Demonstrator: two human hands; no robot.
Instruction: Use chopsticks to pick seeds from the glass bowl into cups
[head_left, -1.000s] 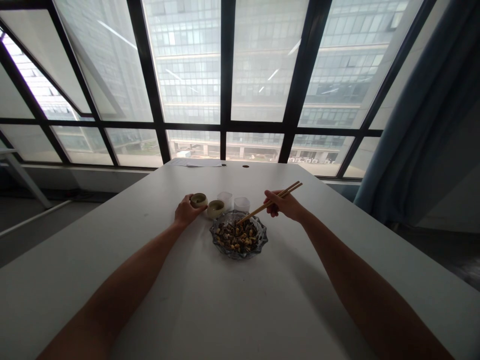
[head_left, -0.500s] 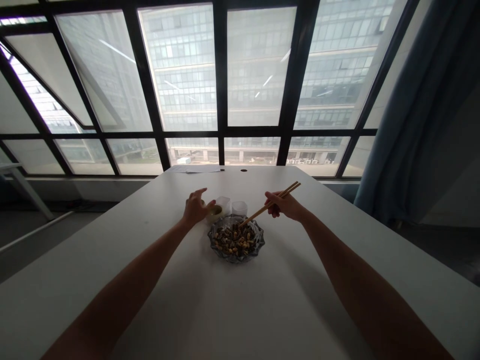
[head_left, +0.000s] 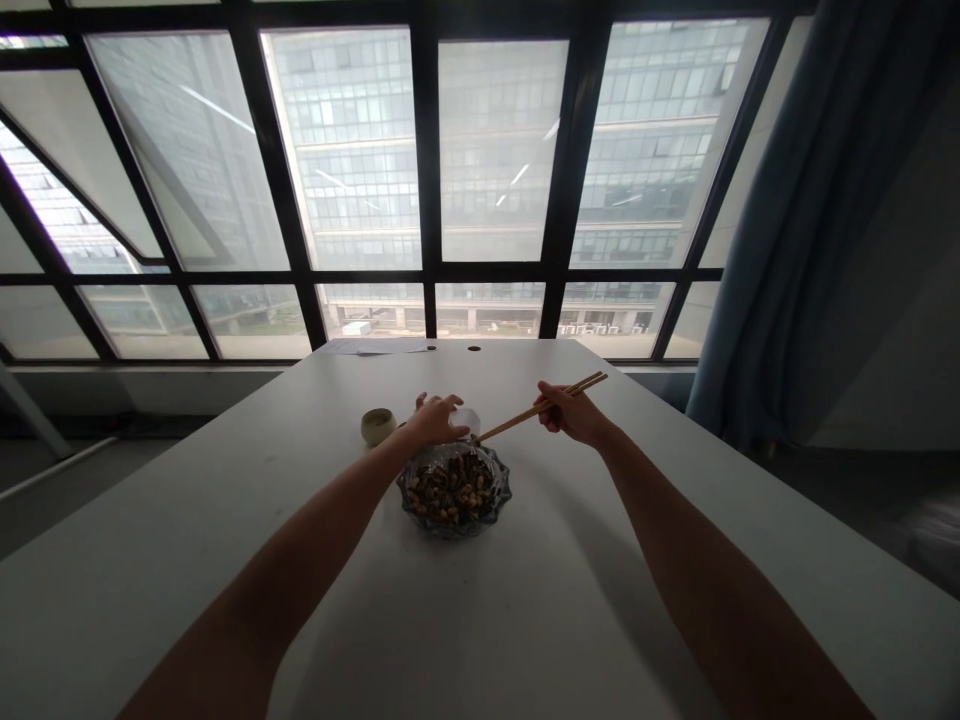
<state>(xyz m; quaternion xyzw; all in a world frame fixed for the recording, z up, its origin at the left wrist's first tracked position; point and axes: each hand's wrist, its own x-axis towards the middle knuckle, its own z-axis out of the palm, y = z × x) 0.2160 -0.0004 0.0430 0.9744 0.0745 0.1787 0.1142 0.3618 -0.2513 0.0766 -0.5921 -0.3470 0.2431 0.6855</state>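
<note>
My left hand (head_left: pixel 437 418) reaches over the far side of the glass bowl, with thumb and fingers around the near-left side of a small clear cup (head_left: pixel 468 421). In my right hand (head_left: pixel 570 412) is a pair of wooden chopsticks (head_left: pixel 525 414), slanting down to the left. Their tips meet a small dark piece between the clear cup and the bowl's far rim. The scalloped glass bowl (head_left: pixel 496 503) holds a mix of striped seeds (head_left: pixel 435 478) and pale nuts (head_left: pixel 471 495). A small pale-green cup (head_left: pixel 377 427) stands left of my left hand.
All of this stands on a long white table (head_left: pixel 480 640). At its far end lie white papers (head_left: pixel 375 346) near two dark round spots. Beyond rise black-framed windows (head_left: pixel 341 150); a blue curtain (head_left: pixel 772 260) hangs on the right.
My left hand has moved right, from beside the green cup to the clear cup. The chopstick tips have lifted from the bowl's contents to beyond its far rim. The view has shifted slightly.
</note>
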